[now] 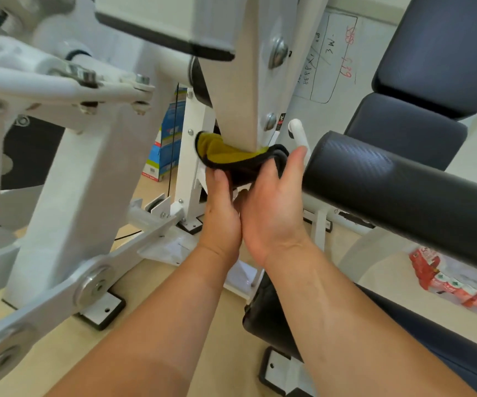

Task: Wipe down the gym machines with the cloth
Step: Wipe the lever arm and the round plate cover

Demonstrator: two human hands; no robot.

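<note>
at the far left, a white painted steel linkage of the gym machine [59, 90], bolted at its joints, is seen blurred and close to the lens, with a slanted white lever arm [68, 287] running down toward the near left over the pale wooden floor [157, 285]. behind the frame, a blue and white cardboard box [164, 150] is stood on the floor.

in the middle, a cream-white upright post [248, 90] is being wiped. a folded yellow microfibre cloth with a black backing [231, 156] is wrapped around the near face of the post, its yellow side turned to the metal. its long axis is laid roughly left to right, rising a little at the left end, across the post's upright run; it is judged that this allows the cloth to be slid along the post or drawn back and forth.

the left hand [221, 213] is closed on the cloth's lower edge, thumb pressed onto the black backing. the right hand [271, 207] is closed on the cloth's right end, which is pinched between thumb and fingers. the two hands are touching, so that tension is presumably kept from both ends.

to the right, a black cylindrical padded roller [397, 190] lies just beside the right hand, and dark navy upholstered seat pads [437, 53] are seen farther off.
</note>
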